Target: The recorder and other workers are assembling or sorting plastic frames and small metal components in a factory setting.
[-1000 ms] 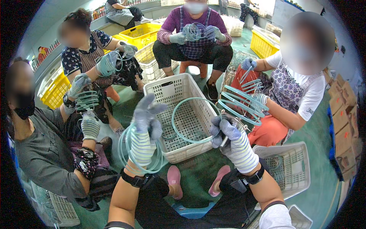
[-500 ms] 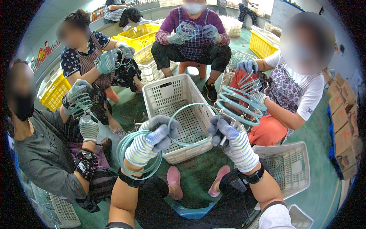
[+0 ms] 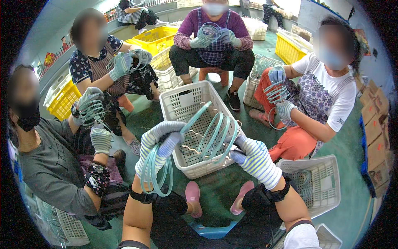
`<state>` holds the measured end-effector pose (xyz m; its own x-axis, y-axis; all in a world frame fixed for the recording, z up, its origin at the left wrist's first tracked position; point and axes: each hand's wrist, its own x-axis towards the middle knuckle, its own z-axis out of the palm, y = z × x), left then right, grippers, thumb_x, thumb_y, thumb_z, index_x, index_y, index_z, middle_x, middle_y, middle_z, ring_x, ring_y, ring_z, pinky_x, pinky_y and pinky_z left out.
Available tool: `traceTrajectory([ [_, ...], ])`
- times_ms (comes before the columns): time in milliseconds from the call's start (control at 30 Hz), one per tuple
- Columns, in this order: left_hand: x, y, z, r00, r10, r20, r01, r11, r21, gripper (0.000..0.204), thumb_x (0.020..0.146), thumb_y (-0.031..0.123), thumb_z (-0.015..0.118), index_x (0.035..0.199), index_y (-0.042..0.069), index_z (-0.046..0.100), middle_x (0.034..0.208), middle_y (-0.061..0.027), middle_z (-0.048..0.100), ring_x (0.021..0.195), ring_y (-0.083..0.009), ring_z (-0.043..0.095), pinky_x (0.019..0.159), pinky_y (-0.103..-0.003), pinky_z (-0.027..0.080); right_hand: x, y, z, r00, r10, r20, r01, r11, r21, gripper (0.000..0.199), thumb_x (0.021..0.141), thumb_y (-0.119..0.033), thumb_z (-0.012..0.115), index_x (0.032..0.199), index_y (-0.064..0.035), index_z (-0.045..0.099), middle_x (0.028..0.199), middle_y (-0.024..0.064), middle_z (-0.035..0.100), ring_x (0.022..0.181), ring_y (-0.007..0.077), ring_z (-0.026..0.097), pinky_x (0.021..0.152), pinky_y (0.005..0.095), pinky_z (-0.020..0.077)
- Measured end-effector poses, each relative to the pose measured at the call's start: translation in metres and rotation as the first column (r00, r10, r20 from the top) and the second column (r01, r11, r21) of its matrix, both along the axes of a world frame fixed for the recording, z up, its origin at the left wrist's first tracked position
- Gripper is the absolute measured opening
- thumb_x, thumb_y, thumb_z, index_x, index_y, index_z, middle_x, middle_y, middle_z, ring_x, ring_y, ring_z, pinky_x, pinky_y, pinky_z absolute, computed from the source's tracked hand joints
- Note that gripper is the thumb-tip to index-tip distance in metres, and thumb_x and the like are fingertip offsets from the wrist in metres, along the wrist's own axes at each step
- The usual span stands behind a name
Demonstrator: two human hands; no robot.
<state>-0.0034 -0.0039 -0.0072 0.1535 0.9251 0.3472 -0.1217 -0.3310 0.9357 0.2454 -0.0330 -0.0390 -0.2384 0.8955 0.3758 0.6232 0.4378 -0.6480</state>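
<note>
Between the hands [image 3: 256, 159] are pale green rings [image 3: 195, 117].

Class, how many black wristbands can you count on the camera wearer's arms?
2: one black wristband just below the left hand, another black wristband just below the right hand. Any under the glove cuffs would be hidden.

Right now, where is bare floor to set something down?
Bare green floor shows between the right-side white crate and the cardboard boxes. Another patch separates the pink shoes. Green rings crowd the space above the central crate.
</note>
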Motion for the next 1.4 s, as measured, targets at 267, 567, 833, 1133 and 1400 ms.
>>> traceTrajectory([
  [267,0.003,0.008,-0.004,0.950,0.085,-0.301,0.029,0.934,0.357,0.028,0.075,-0.006,0.062,0.101,0.005,0.063,0.083,-0.0019,0.061,0.072,-0.0072,0.055,0.068,-0.022,0.045,0.007,0.004,-0.009,0.993,-0.086,-0.081,0.087,0.996,0.004,0.030,0.076,-0.021,0.064,0.102,-0.0056,0.059,0.078,0.0182,0.061,0.071,0.0324,0.060,0.061,0.0372,0.0474],
  [567,-0.008,0.016,-0.004,0.921,0.153,-0.359,0.034,0.885,0.464,0.028,0.069,0.000,0.070,0.095,0.007,0.062,0.084,-0.0009,0.059,0.067,-0.0084,0.051,0.061,-0.022,0.042,0.004,-0.003,0.000,0.787,0.004,-0.617,-0.245,0.920,-0.305,0.037,0.082,-0.020,0.061,0.115,-0.0032,0.057,0.077,-0.0058,0.055,0.066,0.0030,0.045,0.059,0.0190,0.0399],
  [833,-0.008,0.010,-0.003,0.925,-0.031,-0.378,0.116,0.972,0.204,0.010,0.076,0.006,0.068,0.083,0.003,0.061,0.069,0.0022,0.058,0.060,-0.0041,0.049,0.057,-0.019,0.043,-0.005,-0.012,0.020,0.711,-0.073,-0.699,-0.347,0.829,-0.439,0.035,0.084,-0.022,0.062,0.112,-0.0013,0.058,0.084,-0.0052,0.057,0.070,0.0018,0.047,0.062,0.0171,0.0389],
  [1133,-0.003,0.000,0.004,0.942,-0.186,-0.280,0.217,0.973,0.084,0.013,0.076,0.001,0.066,0.088,0.001,0.062,0.076,-0.0016,0.061,0.069,-0.0059,0.055,0.063,-0.020,0.045,-0.008,-0.012,0.026,0.711,-0.151,-0.687,-0.357,0.763,-0.538,0.029,0.081,-0.024,0.066,0.103,-0.0054,0.062,0.073,-0.0077,0.054,0.060,0.0001,0.043,0.053,0.0159,0.0322],
  [1400,0.007,-0.008,0.016,0.847,0.066,-0.527,0.203,0.877,0.436,0.035,0.068,-0.009,0.064,0.100,0.004,0.064,0.075,-0.0030,0.058,0.062,-0.0114,0.054,0.057,-0.023,0.042,-0.006,-0.008,0.011,0.792,-0.070,-0.607,-0.306,0.815,-0.493,0.029,0.082,-0.026,0.064,0.098,-0.0019,0.061,0.073,-0.0061,0.053,0.064,0.0016,0.043,0.056,0.0182,0.0360],
])
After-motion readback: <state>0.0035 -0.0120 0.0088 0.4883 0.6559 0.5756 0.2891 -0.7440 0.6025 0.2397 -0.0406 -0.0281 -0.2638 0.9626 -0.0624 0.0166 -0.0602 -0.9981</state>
